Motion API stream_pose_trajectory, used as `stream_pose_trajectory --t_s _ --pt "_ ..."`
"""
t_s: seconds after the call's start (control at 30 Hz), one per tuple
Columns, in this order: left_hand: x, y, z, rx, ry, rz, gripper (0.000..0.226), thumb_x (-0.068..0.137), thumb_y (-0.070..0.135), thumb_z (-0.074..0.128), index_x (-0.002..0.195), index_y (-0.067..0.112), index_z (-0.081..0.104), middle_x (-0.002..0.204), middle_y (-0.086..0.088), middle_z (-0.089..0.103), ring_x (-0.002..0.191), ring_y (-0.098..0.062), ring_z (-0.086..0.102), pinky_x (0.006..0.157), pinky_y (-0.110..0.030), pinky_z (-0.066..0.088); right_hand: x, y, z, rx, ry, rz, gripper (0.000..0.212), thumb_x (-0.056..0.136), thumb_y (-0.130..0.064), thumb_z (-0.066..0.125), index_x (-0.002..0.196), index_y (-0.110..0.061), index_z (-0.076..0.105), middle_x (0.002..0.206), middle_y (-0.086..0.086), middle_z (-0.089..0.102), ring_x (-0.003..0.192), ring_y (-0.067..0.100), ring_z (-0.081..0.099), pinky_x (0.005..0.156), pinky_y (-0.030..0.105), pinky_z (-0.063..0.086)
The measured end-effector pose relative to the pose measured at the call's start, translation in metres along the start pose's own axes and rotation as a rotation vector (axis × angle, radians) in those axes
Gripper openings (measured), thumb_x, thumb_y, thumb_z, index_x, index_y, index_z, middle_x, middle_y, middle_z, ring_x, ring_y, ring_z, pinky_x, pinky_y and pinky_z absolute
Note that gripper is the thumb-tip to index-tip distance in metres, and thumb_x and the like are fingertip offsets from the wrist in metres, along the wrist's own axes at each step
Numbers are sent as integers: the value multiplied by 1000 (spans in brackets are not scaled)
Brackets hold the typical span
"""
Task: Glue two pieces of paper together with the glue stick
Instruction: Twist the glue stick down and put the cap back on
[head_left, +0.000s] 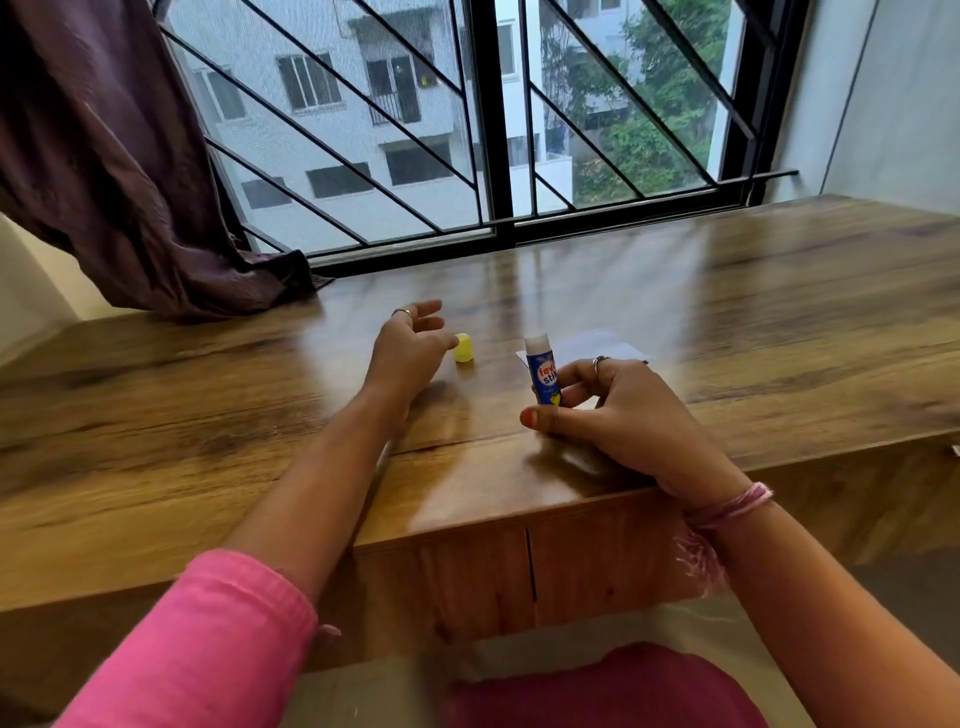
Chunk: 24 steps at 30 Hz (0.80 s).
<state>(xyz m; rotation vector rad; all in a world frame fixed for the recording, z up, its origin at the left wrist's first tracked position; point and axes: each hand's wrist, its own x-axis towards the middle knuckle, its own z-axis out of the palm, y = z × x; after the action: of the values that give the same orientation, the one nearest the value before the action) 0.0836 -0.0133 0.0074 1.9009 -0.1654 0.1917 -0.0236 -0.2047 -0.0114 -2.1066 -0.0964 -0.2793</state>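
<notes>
My right hand (618, 415) grips a blue glue stick (542, 371) upright, its white tip bare and uncapped. The yellow cap (464, 348) stands on the wooden table (208, 415), just right of my left hand (410, 351). That hand hovers over the table with fingers spread and a fingertip at the cap; I cannot tell whether it touches. White paper (602, 345) lies flat behind the glue stick, mostly hidden by my right hand. I cannot tell how many sheets are there.
A dark purple curtain (130, 182) hangs at the left and rests on the table's back edge. A barred window (467, 130) runs along the far side. The table's front edge (519, 512) is just below my right wrist.
</notes>
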Motion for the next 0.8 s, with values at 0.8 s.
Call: stream_pose_trajectory --t_s 0.8 --pt "-34 18 4 -596 -390 109 18 73 20 70 90 14 72 94 -8 74 76 -11 68 65 -19 55 -3 -2 -1 -121 -7 -19 38 61 -57 76 89 -32 71 79 -18 69 68 -17 54 59 18 34"
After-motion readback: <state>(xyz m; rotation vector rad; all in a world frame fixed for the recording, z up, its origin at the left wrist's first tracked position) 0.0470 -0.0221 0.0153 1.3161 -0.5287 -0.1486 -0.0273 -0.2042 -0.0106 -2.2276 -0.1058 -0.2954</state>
